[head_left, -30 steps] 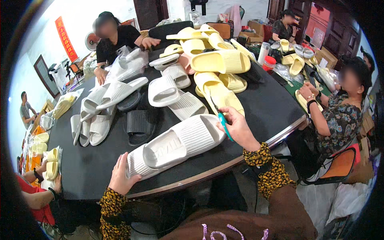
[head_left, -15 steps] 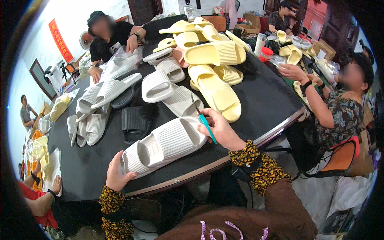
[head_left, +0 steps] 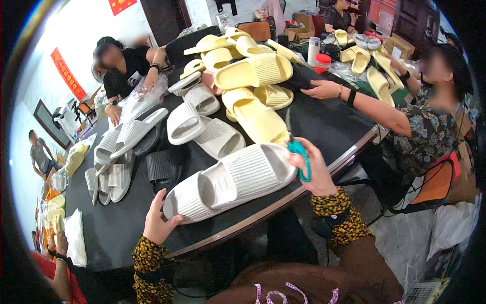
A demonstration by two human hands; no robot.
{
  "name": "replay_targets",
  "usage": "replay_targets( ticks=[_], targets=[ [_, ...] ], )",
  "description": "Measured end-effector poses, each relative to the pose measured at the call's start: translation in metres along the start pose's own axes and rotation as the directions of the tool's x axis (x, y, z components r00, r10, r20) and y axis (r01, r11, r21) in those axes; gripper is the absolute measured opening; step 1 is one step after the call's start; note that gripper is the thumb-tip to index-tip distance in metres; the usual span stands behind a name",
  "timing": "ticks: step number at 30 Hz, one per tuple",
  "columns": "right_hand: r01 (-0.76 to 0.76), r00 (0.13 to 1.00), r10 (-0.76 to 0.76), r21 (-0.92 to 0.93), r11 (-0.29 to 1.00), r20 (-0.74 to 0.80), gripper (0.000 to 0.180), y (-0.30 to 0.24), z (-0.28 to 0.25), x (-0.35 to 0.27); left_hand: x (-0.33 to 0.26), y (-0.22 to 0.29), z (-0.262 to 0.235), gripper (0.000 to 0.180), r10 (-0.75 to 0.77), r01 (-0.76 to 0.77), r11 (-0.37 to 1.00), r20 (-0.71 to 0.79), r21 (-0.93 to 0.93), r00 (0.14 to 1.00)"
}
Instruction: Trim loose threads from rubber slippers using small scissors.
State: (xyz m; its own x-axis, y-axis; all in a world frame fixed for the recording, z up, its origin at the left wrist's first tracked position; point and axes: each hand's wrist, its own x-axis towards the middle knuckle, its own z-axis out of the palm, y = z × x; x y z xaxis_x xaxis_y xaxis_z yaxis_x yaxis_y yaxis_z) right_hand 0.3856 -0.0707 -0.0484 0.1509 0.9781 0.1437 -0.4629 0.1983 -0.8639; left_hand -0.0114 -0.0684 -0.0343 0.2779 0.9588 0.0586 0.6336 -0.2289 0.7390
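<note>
A large white ribbed slide sandal (head_left: 233, 180) lies on the black round table (head_left: 121, 228) right in front of me. My left hand (head_left: 158, 220) rests against its near end, fingers spread along the edge. At the sandal's other end, my right hand (head_left: 311, 169) is closed around teal-handled scissors (head_left: 297, 149), blades pointing up. Both forearms wear dark sleeves with a yellow pattern.
More white sandals (head_left: 202, 126) and dark grey ones (head_left: 161, 167) lie at the middle and left. A pile of pale yellow sandals (head_left: 253, 76) fills the far side. A person on the right reaches an arm (head_left: 354, 99) over the table; another sits at the far left (head_left: 126, 66).
The view has shifted, bringing the table closer. My right hand with the scissors has lifted slightly off the sandal's end. The person on the right has stretched an arm across toward the yellow pile.
</note>
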Motion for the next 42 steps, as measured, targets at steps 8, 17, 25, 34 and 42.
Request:
replay_targets(
  ticks=[8, 17, 25, 34, 42],
  targets=[
    [0.119, 0.989, -0.128, -0.124, 0.985, -0.072, 0.040, -0.043, -0.044, -0.021, 0.034, 0.038, 0.031, 0.058, -0.100, 0.187, 0.604, 0.159, -0.775, 0.982],
    [0.125, 0.961, -0.162, -0.170, 0.978, -0.225, 0.036, -0.035, -0.068, -0.020, 0.058, 0.063, 0.038, 0.048, -0.077, 0.293, 0.462, 0.291, -0.837, 0.954],
    [0.208, 0.918, -0.172, 0.063, 0.976, -0.357, 0.038, -0.018, -0.085, -0.013, 0.101, 0.098, 0.050, 0.052, -0.018, 0.195, 0.451, 0.210, -0.871, 0.978],
    [0.138, 0.961, -0.131, 0.010, 0.990, -0.243, 0.036, -0.030, -0.070, -0.017, 0.199, 0.142, 0.119, 0.043, 0.154, 0.176, 0.460, 0.273, -0.870, 0.950],
    [0.081, 0.974, -0.097, -0.087, 0.993, -0.203, 0.038, -0.017, -0.077, -0.012, 0.190, 0.157, 0.130, 0.051, -0.015, -0.019, 0.785, -0.050, -0.619, 0.999]
  ],
)
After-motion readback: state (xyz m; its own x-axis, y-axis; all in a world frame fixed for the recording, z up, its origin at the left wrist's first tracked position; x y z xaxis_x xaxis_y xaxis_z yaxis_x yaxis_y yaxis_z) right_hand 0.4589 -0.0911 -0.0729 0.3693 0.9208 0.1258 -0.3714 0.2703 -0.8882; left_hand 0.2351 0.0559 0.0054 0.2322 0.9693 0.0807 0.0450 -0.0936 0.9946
